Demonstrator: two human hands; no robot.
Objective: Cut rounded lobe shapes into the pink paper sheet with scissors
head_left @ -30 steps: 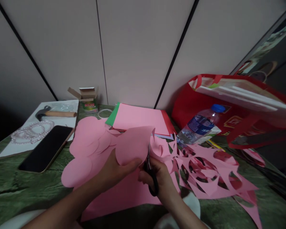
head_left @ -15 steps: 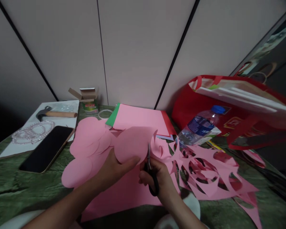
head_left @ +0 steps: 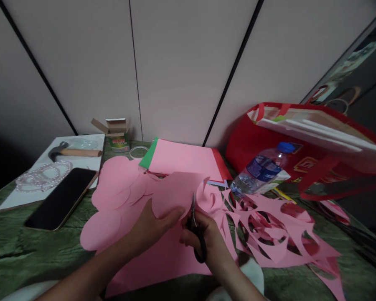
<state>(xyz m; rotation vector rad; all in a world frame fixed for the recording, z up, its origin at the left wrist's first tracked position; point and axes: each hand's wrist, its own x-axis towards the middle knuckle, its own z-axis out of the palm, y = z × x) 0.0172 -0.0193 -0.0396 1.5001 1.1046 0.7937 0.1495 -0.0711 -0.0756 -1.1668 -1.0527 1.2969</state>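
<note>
A rounded piece of pink paper (head_left: 172, 193) is pinched in my left hand (head_left: 156, 223), thumb on top and the other fingers hidden beneath. My right hand (head_left: 207, 234) grips black-handled scissors (head_left: 193, 213), their blades pointing away from me at the paper's right edge. A thin curl of paper stands up beside the blades. Under both hands lies a large pink sheet (head_left: 163, 259). Left of my left hand, several cut pink rounds (head_left: 100, 228) overlap in a pile. Pink paper scraps (head_left: 269, 230) with curved cutouts are heaped to the right of the scissors.
Behind the hands lies a stack of coloured paper (head_left: 184, 156). At left are a phone (head_left: 62, 198), a hammer (head_left: 77, 152), a beaded strand (head_left: 44, 177) and a small open box (head_left: 118, 140). A water bottle (head_left: 260, 169) leans against a red bag (head_left: 247, 125) at right.
The scissors and both hands have shifted slightly lower in view, and the held paper has tilted a little. The background has also shifted slightly down.
</note>
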